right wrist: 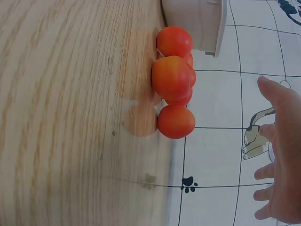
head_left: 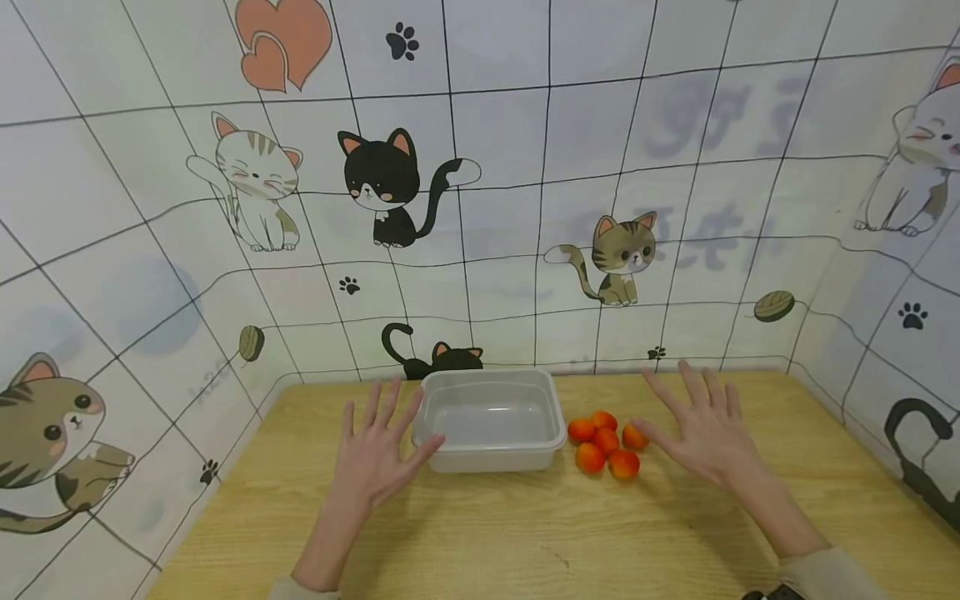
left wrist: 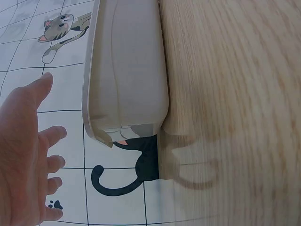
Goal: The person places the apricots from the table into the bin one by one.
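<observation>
A white, see-through plastic container (head_left: 489, 458) without a lid stands on the wooden table, with nothing visible inside. Just right of it lies a cluster of several small round orange-red fruits (head_left: 606, 442), possibly tomatoes; their exact kind is unclear. My left hand (head_left: 373, 458) hovers left of the container, fingers spread, holding nothing; its thumb overlaps the container's edge in the head view. On the other side, my right hand (head_left: 708, 437) is raised with spread fingers to the right of the fruits. In the right wrist view the fruits (right wrist: 176, 121) are apart from that hand (right wrist: 287, 150).
Behind the wooden table (head_left: 495, 542) rises a wall (head_left: 502, 292) covered in grid-patterned paper with cartoon cats, and similar panels stand at left and right. The container's far side is close to the back wall. A dark object (head_left: 776, 593) sits by the right sleeve.
</observation>
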{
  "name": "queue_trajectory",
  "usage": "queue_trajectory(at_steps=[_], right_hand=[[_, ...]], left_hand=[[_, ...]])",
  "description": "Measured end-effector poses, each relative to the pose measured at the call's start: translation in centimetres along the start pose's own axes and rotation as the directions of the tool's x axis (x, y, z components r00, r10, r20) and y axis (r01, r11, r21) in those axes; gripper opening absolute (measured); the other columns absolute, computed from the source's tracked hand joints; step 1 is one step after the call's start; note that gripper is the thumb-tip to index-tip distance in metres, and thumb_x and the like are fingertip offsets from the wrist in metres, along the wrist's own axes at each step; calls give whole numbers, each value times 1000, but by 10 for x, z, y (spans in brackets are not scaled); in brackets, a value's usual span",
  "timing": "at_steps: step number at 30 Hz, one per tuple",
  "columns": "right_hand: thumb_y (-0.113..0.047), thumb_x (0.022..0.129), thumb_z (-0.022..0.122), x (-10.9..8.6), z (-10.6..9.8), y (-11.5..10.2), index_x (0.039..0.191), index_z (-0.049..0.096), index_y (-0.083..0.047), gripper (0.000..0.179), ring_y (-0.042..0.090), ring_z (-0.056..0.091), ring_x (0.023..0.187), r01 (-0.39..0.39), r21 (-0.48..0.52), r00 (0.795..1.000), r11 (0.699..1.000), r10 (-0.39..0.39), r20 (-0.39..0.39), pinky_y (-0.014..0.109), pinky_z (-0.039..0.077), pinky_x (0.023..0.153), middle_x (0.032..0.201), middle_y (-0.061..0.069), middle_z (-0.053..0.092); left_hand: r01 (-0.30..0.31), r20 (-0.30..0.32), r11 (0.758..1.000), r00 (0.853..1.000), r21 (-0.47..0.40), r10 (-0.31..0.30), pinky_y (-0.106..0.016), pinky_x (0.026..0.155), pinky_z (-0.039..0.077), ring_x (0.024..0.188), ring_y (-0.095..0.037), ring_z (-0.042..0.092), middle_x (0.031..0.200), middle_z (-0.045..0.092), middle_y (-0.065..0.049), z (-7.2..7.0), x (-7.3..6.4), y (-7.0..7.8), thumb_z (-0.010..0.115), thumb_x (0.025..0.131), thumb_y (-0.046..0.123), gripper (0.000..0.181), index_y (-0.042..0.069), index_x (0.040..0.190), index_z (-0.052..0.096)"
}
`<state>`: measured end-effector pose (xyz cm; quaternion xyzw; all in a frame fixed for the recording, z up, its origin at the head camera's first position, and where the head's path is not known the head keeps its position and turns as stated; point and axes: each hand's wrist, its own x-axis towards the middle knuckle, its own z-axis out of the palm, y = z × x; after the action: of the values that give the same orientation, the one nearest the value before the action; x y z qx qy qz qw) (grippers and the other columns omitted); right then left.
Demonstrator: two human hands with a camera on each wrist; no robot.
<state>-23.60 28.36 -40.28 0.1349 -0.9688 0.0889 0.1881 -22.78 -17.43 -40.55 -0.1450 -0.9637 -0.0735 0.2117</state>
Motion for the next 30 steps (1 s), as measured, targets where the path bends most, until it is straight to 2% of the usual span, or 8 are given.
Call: queue_trajectory(at_steps=[10,18,23,30], right_hand=[[-61,96,56,-3,-3,0,162,21,-31,81,60,18,138,4,37,1000,999,-3,-21,77,10,108,157,33,21],[-59,97,55,-4,-3,1,162,21,-29,79,62,19,137,-10,68,1000,998,9,4,73,9,111,158,34,19],[-57,98,55,-4,-2,1,162,21,-27,79,62,21,137,-15,92,1000,996,14,13,74,13,109,157,35,19],[-54,99,55,0,0,1,162,21,-23,78,62,24,135,-23,144,1000,989,20,24,77,18,104,156,36,20]], left_hand=[[-5,-19,999,1000,-32,5,-64,118,10,152,-36,17,165,22,-9,-2,-1,1,48,94,69,77,25,157,37],[-11,6,999,1000,-41,11,-59,119,10,152,-33,19,165,20,-8,0,-3,2,47,96,67,76,25,158,35],[-34,15,997,999,-75,35,-55,121,7,151,-32,21,165,20,-9,0,-3,3,48,97,64,74,23,158,35],[-75,1,989,997,-124,75,-52,121,8,152,-30,20,164,24,-10,4,-2,5,50,99,58,68,19,155,42]])
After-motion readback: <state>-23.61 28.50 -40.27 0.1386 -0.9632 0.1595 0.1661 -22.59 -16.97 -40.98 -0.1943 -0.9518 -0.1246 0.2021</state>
